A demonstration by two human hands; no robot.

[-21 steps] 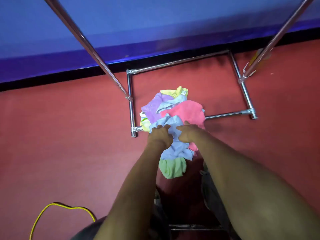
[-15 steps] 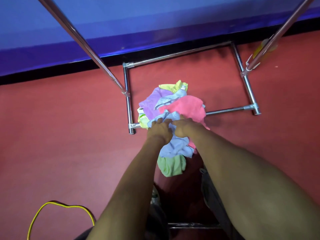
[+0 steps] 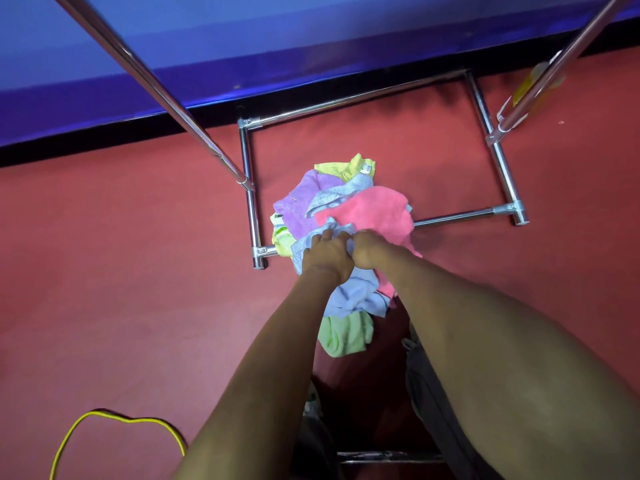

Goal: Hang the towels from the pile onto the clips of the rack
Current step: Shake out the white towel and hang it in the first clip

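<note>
A pile of towels lies on the red floor over the rack's front base bar: a pink towel (image 3: 374,211), a purple one (image 3: 301,206), a yellow one (image 3: 341,168), a green one (image 3: 346,336) and a light blue towel (image 3: 356,292). My left hand (image 3: 327,256) and my right hand (image 3: 367,249) are side by side on the pile, both gripping the top edge of the light blue towel. The chrome rack (image 3: 249,202) stands around the pile, its uprights rising out of view. No clips are visible.
A blue wall (image 3: 311,39) with a black skirting runs behind the rack. A yellow cable (image 3: 104,415) loops on the floor at lower left. A yellow object (image 3: 530,84) sits behind the right upright. My legs and a metal bar (image 3: 388,455) are below.
Both hands have closed together on the light blue towel and bunched its edge. The view has shifted slightly, with the pile a little higher in frame.
</note>
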